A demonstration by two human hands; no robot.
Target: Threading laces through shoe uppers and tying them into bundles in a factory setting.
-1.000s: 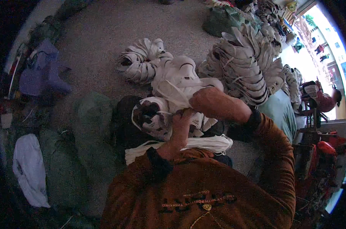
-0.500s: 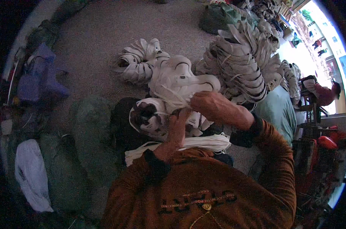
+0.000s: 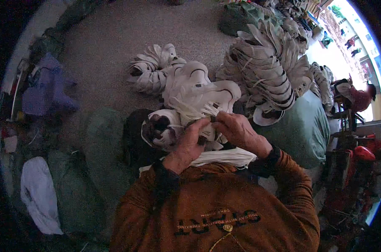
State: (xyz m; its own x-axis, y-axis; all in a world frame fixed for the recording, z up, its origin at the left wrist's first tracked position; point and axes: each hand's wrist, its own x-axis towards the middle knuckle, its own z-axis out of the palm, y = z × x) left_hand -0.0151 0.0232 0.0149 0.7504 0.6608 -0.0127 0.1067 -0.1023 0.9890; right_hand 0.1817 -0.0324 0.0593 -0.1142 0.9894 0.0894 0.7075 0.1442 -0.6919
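left hand [image 3: 189, 140]: closed on white cutout bundle [image 3: 173, 128], above lap
right hand [image 3: 236, 130]: pinching strips [image 3: 194, 107] at bundle top
tip: grip near the pinch, align edges
nearby: stacks [image 3: 266, 71], floor [image 3: 110, 46]

Big stack of white cut pieces [image 3: 266, 71] at one o'clock, green sack [image 3: 302, 126] at three, purple stool [image 3: 45, 90] at nine, white cloth [image 3: 37, 193] at eight.

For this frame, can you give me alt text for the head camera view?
Both hands, left hand and right hand, grip a bundle of white curved pieces over the person's lap. A big stack of similar white pieces rests on a green sack to the right.
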